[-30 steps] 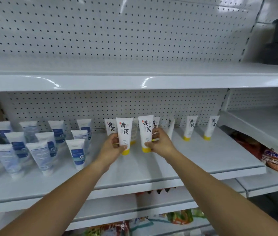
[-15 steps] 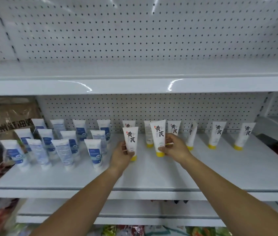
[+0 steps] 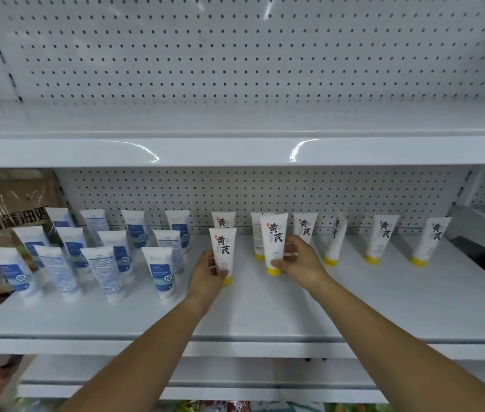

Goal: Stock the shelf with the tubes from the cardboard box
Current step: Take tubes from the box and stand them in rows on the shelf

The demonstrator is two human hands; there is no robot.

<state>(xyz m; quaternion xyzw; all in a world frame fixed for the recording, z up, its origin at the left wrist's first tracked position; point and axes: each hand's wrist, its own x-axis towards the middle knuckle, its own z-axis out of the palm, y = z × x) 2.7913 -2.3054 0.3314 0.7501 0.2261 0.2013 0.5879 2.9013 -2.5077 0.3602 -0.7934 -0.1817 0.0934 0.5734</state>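
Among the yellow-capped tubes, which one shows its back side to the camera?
The back-row tube directly behind the front tube that the right hand holds. It shows only small print; the others show large black characters.

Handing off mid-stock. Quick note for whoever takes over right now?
Left hand: grips a yellow-capped tube, cap down, at or just above the shelf.
Right hand: grips a second yellow-capped tube, cap down, just right of the first.
Done: six back-row tubes with yellow caps stand along the pegboard; blue-label tubes are grouped on the left.
Left: set both held tubes down as a front row. The cardboard box is out of view, so remaining stock is unknown.
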